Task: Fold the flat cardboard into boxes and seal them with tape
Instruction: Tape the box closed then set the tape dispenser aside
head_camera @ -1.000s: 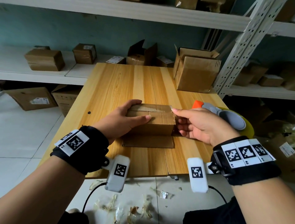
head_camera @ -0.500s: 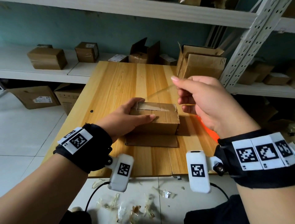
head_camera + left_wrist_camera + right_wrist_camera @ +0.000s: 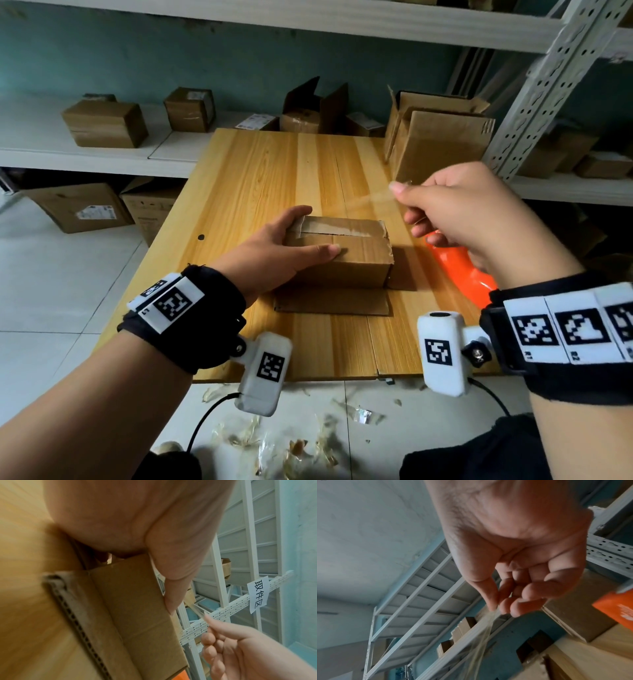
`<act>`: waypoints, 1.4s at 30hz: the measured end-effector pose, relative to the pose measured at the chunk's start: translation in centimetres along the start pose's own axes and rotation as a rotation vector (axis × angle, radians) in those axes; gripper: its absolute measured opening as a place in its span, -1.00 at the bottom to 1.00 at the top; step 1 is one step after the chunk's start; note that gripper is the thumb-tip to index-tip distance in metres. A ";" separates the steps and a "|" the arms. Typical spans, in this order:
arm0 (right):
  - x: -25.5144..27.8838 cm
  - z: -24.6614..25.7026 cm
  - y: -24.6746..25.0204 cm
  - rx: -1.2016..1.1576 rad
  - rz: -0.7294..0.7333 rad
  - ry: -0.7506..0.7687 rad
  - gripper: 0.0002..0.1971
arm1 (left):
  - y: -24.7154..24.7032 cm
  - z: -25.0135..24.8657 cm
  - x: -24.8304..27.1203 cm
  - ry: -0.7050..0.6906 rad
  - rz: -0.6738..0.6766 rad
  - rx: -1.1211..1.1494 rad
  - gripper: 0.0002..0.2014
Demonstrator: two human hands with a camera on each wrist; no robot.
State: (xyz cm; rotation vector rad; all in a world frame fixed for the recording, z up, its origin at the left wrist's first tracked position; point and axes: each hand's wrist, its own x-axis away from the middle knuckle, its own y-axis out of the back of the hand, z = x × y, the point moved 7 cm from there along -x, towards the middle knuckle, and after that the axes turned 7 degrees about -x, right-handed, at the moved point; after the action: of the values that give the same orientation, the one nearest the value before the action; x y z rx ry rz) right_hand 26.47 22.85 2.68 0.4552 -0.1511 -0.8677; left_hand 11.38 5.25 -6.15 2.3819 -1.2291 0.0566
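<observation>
A small brown cardboard box [image 3: 356,263] stands on the wooden table [image 3: 274,171], with one flap [image 3: 332,301] lying flat toward me. My left hand [image 3: 284,246] grips the box's left end, thumb on the near face and fingers over the top. Raised above and to the right of the box, my right hand [image 3: 399,190] pinches a thin strip of clear tape [image 3: 368,202] that runs down to the box top. The left wrist view shows the box [image 3: 137,601] under my thumb [image 3: 173,574]. In the right wrist view the tape [image 3: 481,635] trails from my right hand [image 3: 496,608].
An orange tape dispenser [image 3: 459,270] lies on the table under my right hand. An open cardboard box [image 3: 438,144] stands at the table's far right corner. Shelves behind hold more boxes [image 3: 106,123]. Tape scraps [image 3: 291,442] litter the floor.
My right hand rose from the box's right end up and to the right, drawing the tape strip off the box top. The left hand stayed on the box.
</observation>
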 end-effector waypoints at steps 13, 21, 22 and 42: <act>0.8 -6.5 -2.0 -0.228 0.144 -0.362 -0.76 | -0.1 0.1 -0.1 -0.013 -0.015 0.009 -0.20; 1.3 -7.8 -3.3 -0.370 0.172 -0.463 -0.80 | -0.2 0.1 -0.2 -0.023 -0.026 -0.001 -0.24; 1.4 -7.9 -3.6 -0.365 0.173 -0.470 -0.80 | -0.2 0.1 -0.2 -0.024 -0.029 -0.002 -0.24; 2.1 -7.4 -3.8 -0.301 0.072 -0.388 -0.77 | -0.3 -0.2 0.7 -0.003 -0.042 0.018 0.00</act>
State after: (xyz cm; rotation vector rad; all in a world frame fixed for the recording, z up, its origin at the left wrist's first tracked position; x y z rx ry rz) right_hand 27.45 21.50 -5.74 -0.0039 -0.3847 -0.8842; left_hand 12.07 4.94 -5.95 2.4228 -1.1842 0.0505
